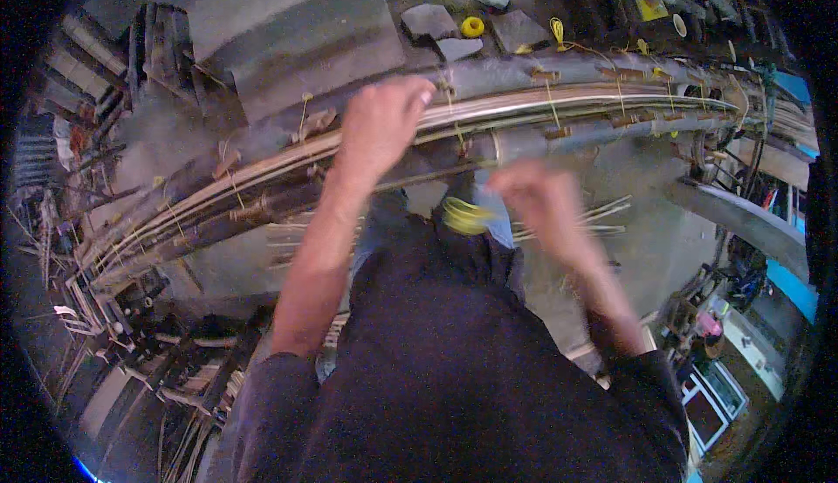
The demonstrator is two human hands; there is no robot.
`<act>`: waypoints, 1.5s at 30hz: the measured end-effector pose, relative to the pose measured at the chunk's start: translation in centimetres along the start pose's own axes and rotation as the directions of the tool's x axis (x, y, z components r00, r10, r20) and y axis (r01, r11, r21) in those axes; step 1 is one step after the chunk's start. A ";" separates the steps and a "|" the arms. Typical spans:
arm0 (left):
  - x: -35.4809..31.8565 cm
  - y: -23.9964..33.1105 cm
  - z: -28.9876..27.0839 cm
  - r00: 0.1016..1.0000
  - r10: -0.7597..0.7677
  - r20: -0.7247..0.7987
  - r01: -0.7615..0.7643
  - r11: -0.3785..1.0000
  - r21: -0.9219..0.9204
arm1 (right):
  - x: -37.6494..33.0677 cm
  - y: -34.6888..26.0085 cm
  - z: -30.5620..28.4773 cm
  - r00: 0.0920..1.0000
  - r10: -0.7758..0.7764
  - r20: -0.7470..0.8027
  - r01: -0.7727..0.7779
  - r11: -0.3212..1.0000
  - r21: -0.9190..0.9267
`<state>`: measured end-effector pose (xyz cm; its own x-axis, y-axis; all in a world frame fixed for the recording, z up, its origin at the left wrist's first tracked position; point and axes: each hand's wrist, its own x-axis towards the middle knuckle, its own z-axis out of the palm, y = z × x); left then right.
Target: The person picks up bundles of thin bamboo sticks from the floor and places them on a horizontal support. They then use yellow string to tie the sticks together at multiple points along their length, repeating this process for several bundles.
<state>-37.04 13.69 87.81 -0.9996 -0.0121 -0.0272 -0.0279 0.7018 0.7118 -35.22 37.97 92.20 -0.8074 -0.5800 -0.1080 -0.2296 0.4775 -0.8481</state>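
A long bundle of thin wooden strips point(524, 101) runs across in front of me between two long dark beams, tied at intervals with yellow cord. My left hand point(381, 125) is closed over the bundle near the far beam point(497, 75). Its thumb shows at the right, but what the fingers grip is hidden. Closer to my body, on the near side of the near beam point(524, 141), my right hand point(546, 208) is blurred by motion, its fingers curled in. A loose coil of yellow cord point(465, 217) hangs just below and left of those fingers, seemingly held by them.
Wooden pegs point(546, 75) with cord line both beams. Beyond them lie flat stones point(429, 22), a yellow cord roll point(472, 27) and a large pale sheet point(288, 20). Loose sticks point(602, 212) lie on the floor beneath. A bench point(751, 348) stands at the right.
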 end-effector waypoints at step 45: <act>-8.4 -11.6 -12.1 0.998 -0.066 0.017 0.065 0.997 0.038 | 2.2 -7.2 19.4 0.998 -0.039 0.047 0.027 0.971 0.236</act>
<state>-28.48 -3.02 88.28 -0.9953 -0.0461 -0.0856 -0.0923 0.7258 0.6817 -24.80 20.44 87.95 -0.7712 -0.6288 -0.0990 -0.1164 0.2922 -0.9493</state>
